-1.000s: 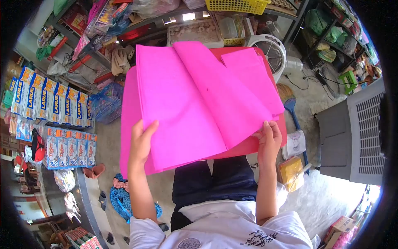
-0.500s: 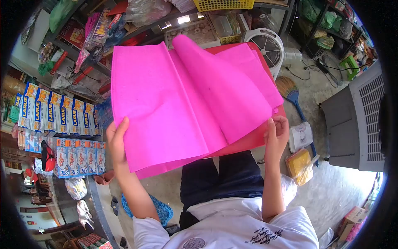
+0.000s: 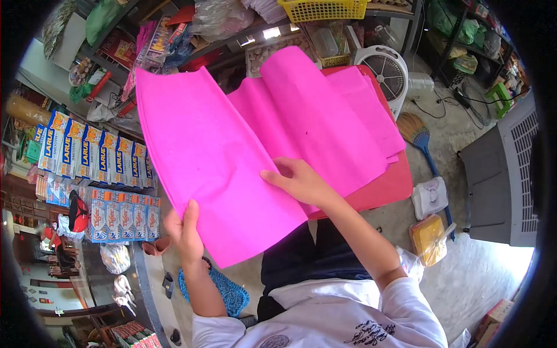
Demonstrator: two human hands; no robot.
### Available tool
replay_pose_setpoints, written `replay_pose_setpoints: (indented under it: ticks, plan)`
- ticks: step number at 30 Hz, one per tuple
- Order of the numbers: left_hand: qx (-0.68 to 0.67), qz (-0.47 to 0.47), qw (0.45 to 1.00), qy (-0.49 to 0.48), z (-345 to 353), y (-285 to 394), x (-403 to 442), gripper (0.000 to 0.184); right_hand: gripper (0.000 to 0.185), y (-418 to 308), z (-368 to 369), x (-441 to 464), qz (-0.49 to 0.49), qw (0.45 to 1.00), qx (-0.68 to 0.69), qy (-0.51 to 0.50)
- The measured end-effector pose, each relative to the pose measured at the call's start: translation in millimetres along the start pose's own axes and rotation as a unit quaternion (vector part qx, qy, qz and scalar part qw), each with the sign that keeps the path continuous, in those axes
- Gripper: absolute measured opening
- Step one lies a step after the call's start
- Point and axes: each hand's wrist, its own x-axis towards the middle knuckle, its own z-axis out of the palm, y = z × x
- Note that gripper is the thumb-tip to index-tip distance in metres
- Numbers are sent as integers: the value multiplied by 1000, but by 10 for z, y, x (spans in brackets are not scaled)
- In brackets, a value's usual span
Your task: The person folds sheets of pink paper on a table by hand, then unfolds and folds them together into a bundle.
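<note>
A large, bright pink sheet (image 3: 197, 156), soft like thin cloth or paper, is folded into a flap and tilted up in front of me. My left hand (image 3: 187, 235) grips its lower left edge, thumb on top and fingers behind. Along the fold on the flap's right side, my right hand (image 3: 299, 182) pinches the sheet with its thumb on the pink surface. Further right, a curled pink layer (image 3: 331, 127) lies over more flat pink sheets (image 3: 371, 110). Beneath them is a red tabletop (image 3: 380, 191), mostly covered.
A white fan (image 3: 386, 75) stands behind the table. To the right are a broom (image 3: 423, 145), a yellow package (image 3: 429, 240) and a grey air cooler (image 3: 502, 174). Beer cartons (image 3: 125, 214) are stacked at left. Shelves with a yellow basket (image 3: 325, 8) line the back.
My right hand has left the right corner of the pink sheet and moved left to the fold in the middle. The left flap has lifted and shifted slightly left; my left hand sits lower.
</note>
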Motion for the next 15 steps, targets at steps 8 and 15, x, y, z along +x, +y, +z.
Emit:
replay_pose_setpoints:
  ticks: [8,15]
  plan:
    - [120,40,990,-55,-144,-260,-324,27,44,-107,-25,29,-27,970,-241,4]
    - [26,-48,998,-10,142,-422,-519,20,31,-7,86,63,-46,949,-305,63]
